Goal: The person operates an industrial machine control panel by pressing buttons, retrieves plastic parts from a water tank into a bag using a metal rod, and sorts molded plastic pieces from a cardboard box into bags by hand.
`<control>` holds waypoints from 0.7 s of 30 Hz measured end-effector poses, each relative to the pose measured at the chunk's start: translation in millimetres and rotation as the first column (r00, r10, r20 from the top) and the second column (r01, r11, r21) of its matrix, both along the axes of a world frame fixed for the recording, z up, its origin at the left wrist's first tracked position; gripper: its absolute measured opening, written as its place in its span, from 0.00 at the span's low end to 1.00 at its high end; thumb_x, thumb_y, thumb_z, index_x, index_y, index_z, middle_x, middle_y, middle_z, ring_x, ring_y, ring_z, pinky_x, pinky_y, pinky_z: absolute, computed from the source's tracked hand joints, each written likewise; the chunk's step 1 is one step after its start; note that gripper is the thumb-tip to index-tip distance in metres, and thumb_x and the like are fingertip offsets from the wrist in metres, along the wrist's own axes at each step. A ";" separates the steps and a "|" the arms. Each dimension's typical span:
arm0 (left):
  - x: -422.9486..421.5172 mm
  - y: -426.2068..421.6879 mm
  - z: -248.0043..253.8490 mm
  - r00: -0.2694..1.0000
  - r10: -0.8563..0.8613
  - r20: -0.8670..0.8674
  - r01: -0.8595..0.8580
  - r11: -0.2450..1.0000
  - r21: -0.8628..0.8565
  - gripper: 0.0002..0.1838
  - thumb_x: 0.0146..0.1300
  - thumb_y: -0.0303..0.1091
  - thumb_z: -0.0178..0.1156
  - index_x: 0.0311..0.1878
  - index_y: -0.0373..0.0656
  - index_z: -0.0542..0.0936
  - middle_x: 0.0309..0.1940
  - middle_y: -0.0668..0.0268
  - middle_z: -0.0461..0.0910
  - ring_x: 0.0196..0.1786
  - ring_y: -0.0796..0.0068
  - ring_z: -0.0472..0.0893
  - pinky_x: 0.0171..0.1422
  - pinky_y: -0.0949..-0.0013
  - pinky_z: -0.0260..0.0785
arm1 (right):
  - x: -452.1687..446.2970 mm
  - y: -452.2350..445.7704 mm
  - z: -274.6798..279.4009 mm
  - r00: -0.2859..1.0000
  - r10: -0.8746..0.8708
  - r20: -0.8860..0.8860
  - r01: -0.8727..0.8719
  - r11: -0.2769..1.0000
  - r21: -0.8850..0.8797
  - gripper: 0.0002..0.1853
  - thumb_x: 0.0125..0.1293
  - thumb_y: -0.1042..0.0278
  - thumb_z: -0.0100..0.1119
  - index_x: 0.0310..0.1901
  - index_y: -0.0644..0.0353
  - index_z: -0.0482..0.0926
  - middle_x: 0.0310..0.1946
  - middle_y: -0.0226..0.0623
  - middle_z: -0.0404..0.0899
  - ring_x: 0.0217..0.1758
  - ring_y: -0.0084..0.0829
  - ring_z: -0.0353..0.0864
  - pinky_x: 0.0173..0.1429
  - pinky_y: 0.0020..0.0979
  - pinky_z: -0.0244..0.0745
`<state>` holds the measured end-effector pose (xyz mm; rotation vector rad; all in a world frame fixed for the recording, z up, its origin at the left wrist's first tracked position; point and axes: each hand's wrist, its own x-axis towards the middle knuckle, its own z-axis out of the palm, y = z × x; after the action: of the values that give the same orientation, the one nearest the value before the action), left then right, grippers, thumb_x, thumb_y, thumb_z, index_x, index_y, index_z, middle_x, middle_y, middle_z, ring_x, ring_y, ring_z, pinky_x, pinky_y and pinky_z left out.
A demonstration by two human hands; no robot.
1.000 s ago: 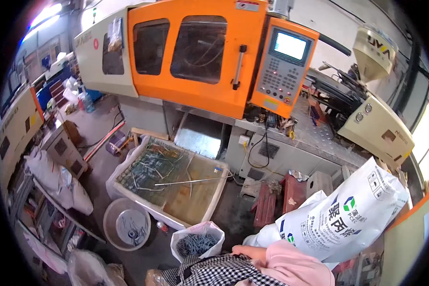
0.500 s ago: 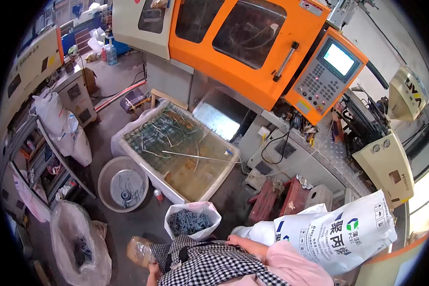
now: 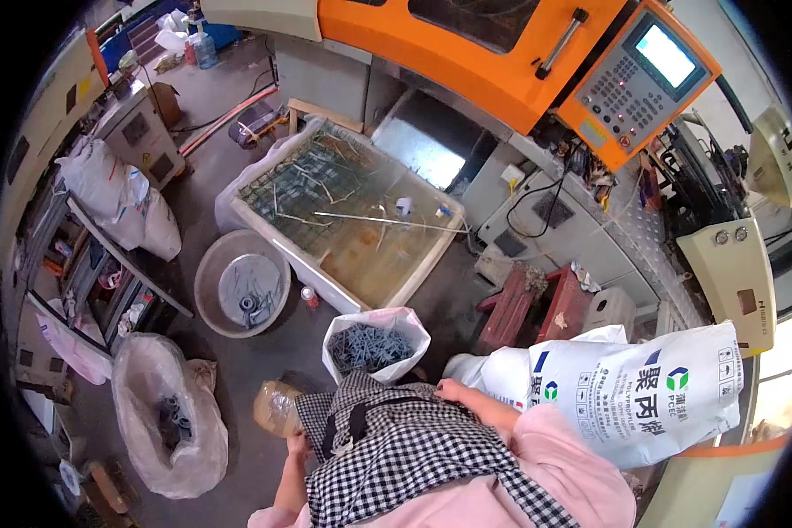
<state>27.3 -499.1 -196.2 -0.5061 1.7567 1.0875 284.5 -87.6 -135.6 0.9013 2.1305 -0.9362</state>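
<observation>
Both bare, the left hand (image 3: 298,443) and the right hand (image 3: 451,390) sit in the lower middle of the frame, at opposite edges of a black-and-white checked apron (image 3: 396,458). The left is just beside a brown, see-through wrapped bundle (image 3: 277,407); I cannot tell whether its fingers grip anything. The right lies at the apron's upper edge, fingers partly hidden, so its grip is unclear too. Just above the apron, at the centre, stands an open white bag (image 3: 409,363) full of slim grey-blue parts (image 3: 374,347). A printed white sack (image 3: 642,396) leans at lower right. Left of centre, a round basin (image 3: 217,286) holds a few grey pieces; a lined bag (image 3: 136,422) stands at lower left. Farther up lies a tub (image 3: 304,265) of murky water, crossed by a thin rod (image 3: 387,220), below an orange machine (image 3: 431,44) at the top.
</observation>
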 end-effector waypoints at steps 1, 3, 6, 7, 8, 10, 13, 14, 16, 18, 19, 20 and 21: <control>-1.9 0.8 10.3 1.000 0.012 0.003 -0.012 1.000 0.008 0.07 0.62 0.31 0.50 0.37 0.40 0.76 0.16 0.70 0.70 0.15 0.75 0.70 0.16 0.70 0.63 | 1.2 -0.1 -5.2 1.000 0.011 -0.002 -0.011 1.000 0.022 0.19 0.54 0.52 0.57 0.40 0.58 0.80 0.36 0.43 0.81 0.40 0.41 0.80 0.47 0.39 0.73; -1.4 10.6 39.7 0.997 0.068 0.023 -0.068 0.998 -0.019 0.06 0.62 0.31 0.50 0.33 0.40 0.75 0.16 0.71 0.70 0.16 0.76 0.70 0.17 0.70 0.66 | 4.6 3.0 -11.0 1.000 0.021 -0.014 -0.020 0.998 0.065 0.17 0.54 0.55 0.54 0.38 0.59 0.80 0.37 0.44 0.81 0.41 0.42 0.80 0.47 0.39 0.73; -2.0 9.6 35.1 0.997 0.074 0.006 -0.074 0.997 -0.022 0.06 0.63 0.32 0.51 0.34 0.40 0.74 0.17 0.71 0.70 0.17 0.76 0.72 0.18 0.70 0.67 | -1.4 19.9 -1.9 0.997 -0.067 0.034 0.064 0.995 0.079 0.17 0.53 0.54 0.55 0.38 0.58 0.80 0.38 0.44 0.80 0.43 0.41 0.79 0.48 0.39 0.73; -1.9 10.3 28.1 0.997 0.079 -0.015 -0.080 0.995 -0.055 0.06 0.63 0.32 0.51 0.34 0.40 0.74 0.19 0.70 0.72 0.18 0.75 0.73 0.19 0.71 0.69 | -4.4 25.4 3.1 0.997 -0.067 0.037 0.064 0.995 0.071 0.17 0.53 0.54 0.55 0.38 0.58 0.80 0.38 0.44 0.80 0.43 0.41 0.79 0.48 0.39 0.73; -2.5 14.5 32.2 0.997 0.080 -0.014 -0.080 0.995 -0.063 0.06 0.63 0.32 0.51 0.34 0.40 0.74 0.19 0.70 0.72 0.18 0.75 0.73 0.19 0.71 0.69 | -7.2 31.7 6.8 0.994 -0.096 0.047 0.092 0.992 0.084 0.17 0.53 0.54 0.56 0.39 0.57 0.80 0.39 0.43 0.80 0.44 0.41 0.79 0.49 0.39 0.73; -2.0 27.1 37.8 0.996 0.092 -0.016 -0.092 0.994 -0.060 0.06 0.63 0.31 0.51 0.34 0.39 0.74 0.20 0.69 0.72 0.19 0.75 0.74 0.20 0.71 0.70 | -16.2 49.5 6.1 0.991 -0.122 0.062 0.116 0.989 0.091 0.18 0.53 0.54 0.56 0.39 0.57 0.80 0.40 0.43 0.80 0.45 0.41 0.78 0.50 0.39 0.72; -1.0 31.5 31.5 0.980 0.174 0.095 -0.183 0.979 0.092 0.05 0.62 0.30 0.52 0.34 0.38 0.72 0.19 0.68 0.71 0.20 0.75 0.73 0.21 0.71 0.72 | -25.3 80.4 -13.8 0.992 -0.107 0.067 0.101 0.991 0.089 0.17 0.52 0.55 0.58 0.40 0.56 0.80 0.40 0.43 0.80 0.46 0.41 0.78 0.51 0.39 0.72; 2.7 45.3 45.5 0.978 0.184 0.098 -0.192 0.979 0.076 0.05 0.62 0.30 0.52 0.34 0.38 0.72 0.19 0.68 0.71 0.20 0.75 0.73 0.21 0.71 0.72 | -30.7 92.0 -16.5 0.992 -0.097 0.075 0.092 0.993 0.075 0.17 0.52 0.55 0.58 0.40 0.56 0.80 0.40 0.43 0.80 0.46 0.41 0.78 0.51 0.39 0.72; 13.1 78.4 77.9 0.962 0.271 0.017 -0.271 0.963 -0.014 0.05 0.63 0.29 0.52 0.35 0.38 0.71 0.18 0.69 0.69 0.20 0.76 0.72 0.22 0.71 0.71 | -43.9 121.3 -27.7 0.989 -0.140 0.035 0.138 0.988 0.069 0.17 0.51 0.55 0.59 0.40 0.57 0.80 0.40 0.44 0.80 0.46 0.42 0.78 0.51 0.39 0.72; 31.1 85.2 77.4 0.940 0.341 0.030 -0.339 0.940 -0.040 0.04 0.62 0.29 0.51 0.34 0.39 0.70 0.17 0.69 0.68 0.19 0.76 0.71 0.22 0.71 0.71 | -60.5 158.0 -43.7 0.993 -0.122 0.010 0.121 0.992 0.034 0.17 0.52 0.57 0.59 0.40 0.58 0.79 0.41 0.45 0.79 0.46 0.43 0.78 0.52 0.39 0.72; 43.9 89.0 80.9 0.918 0.394 0.044 -0.392 0.919 -0.050 0.04 0.62 0.28 0.51 0.33 0.39 0.69 0.17 0.68 0.68 0.18 0.75 0.70 0.22 0.70 0.71 | -70.3 180.7 -52.2 0.993 -0.119 -0.003 0.119 0.992 0.038 0.17 0.52 0.58 0.59 0.41 0.58 0.79 0.41 0.45 0.79 0.46 0.44 0.77 0.52 0.39 0.72; 59.3 85.3 81.7 0.913 0.401 0.073 -0.396 0.915 -0.072 0.04 0.60 0.27 0.51 0.32 0.39 0.68 0.17 0.67 0.68 0.18 0.74 0.70 0.22 0.69 0.70 | -80.9 202.3 -60.9 0.993 -0.118 -0.015 0.119 0.992 0.039 0.17 0.53 0.59 0.60 0.41 0.59 0.79 0.41 0.45 0.79 0.47 0.44 0.77 0.52 0.39 0.71; 71.3 85.8 80.5 0.909 0.404 0.100 -0.396 0.914 -0.090 0.04 0.59 0.26 0.51 0.30 0.39 0.68 0.17 0.66 0.68 0.18 0.73 0.69 0.22 0.68 0.69 | -92.2 228.7 -72.8 0.991 -0.131 0.012 0.130 0.991 0.015 0.17 0.54 0.60 0.60 0.43 0.59 0.78 0.42 0.46 0.78 0.48 0.44 0.77 0.53 0.38 0.71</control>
<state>98.7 -413.3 -115.7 -0.9876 1.6286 1.2525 192.3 141.1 -208.4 1.0616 2.0900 -0.9781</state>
